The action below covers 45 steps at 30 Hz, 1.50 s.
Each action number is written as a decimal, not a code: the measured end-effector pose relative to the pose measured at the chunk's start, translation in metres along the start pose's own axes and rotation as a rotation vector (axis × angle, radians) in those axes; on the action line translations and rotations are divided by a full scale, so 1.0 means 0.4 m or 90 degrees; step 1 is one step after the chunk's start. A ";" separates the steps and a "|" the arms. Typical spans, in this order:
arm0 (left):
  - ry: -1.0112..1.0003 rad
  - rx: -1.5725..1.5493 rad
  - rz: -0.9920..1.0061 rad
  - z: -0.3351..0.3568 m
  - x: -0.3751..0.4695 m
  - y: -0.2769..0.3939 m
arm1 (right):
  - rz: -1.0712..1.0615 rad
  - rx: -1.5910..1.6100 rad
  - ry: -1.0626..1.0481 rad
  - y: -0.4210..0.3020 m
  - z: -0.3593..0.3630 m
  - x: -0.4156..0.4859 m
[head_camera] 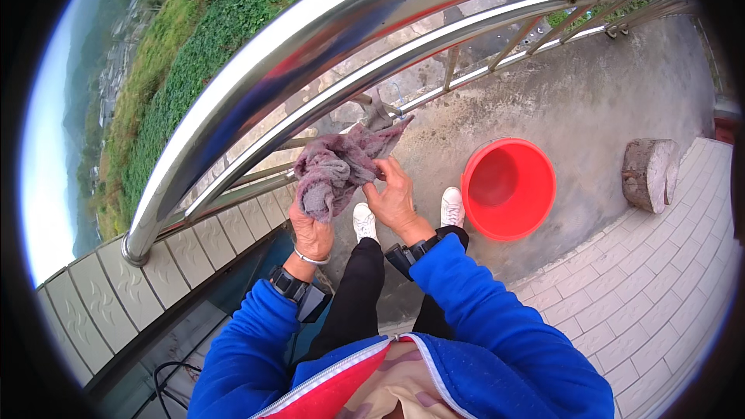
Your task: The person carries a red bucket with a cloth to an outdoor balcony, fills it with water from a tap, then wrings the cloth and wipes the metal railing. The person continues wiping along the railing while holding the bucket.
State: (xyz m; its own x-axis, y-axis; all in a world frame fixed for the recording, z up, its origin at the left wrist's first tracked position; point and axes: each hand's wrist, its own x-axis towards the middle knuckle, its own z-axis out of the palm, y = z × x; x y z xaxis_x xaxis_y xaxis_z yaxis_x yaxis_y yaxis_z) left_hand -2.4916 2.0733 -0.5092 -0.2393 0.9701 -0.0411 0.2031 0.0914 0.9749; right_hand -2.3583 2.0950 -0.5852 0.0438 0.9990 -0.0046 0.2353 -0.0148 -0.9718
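A damp-looking, grey-purple cloth [334,166] is bunched up between my hands, in front of the metal railing. My left hand [311,233] is under its lower bundled end, the fingers mostly hidden by the cloth. With thumb and fingertips, my right hand [394,195] pinches the cloth's right edge. A loose corner of the cloth spreads up and right toward the lower rail. To the right of my feet a red plastic bucket [541,186] stands upright on the concrete floor, with what looks like a little water at its bottom.
The polished metal railing [244,73] curves across the front and left, above a tiled ledge [131,279]. A short cut log [643,177] stands at the right beside a tiled wall [628,297]. A black cable [160,381] hangs at the lower left. Green slopes lie beyond the railing.
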 end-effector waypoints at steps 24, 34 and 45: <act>-0.042 -0.218 -0.403 0.384 0.175 -0.701 | 0.214 0.206 0.215 0.653 0.144 0.119; -0.083 -0.451 -0.593 0.549 0.286 -0.764 | -0.116 -0.287 0.172 0.773 -0.002 0.365; -0.192 -0.112 -0.622 0.271 0.035 -0.783 | 0.508 0.591 0.333 0.812 0.237 -0.058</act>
State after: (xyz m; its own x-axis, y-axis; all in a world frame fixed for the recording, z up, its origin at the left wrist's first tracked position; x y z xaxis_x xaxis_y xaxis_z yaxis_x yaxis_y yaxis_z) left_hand -2.4555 2.0827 -0.8387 0.0277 0.5084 -0.8606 -0.0985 0.8582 0.5038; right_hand -2.3749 2.0708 -0.9232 0.2736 0.5935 -0.7569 -0.7646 -0.3433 -0.5455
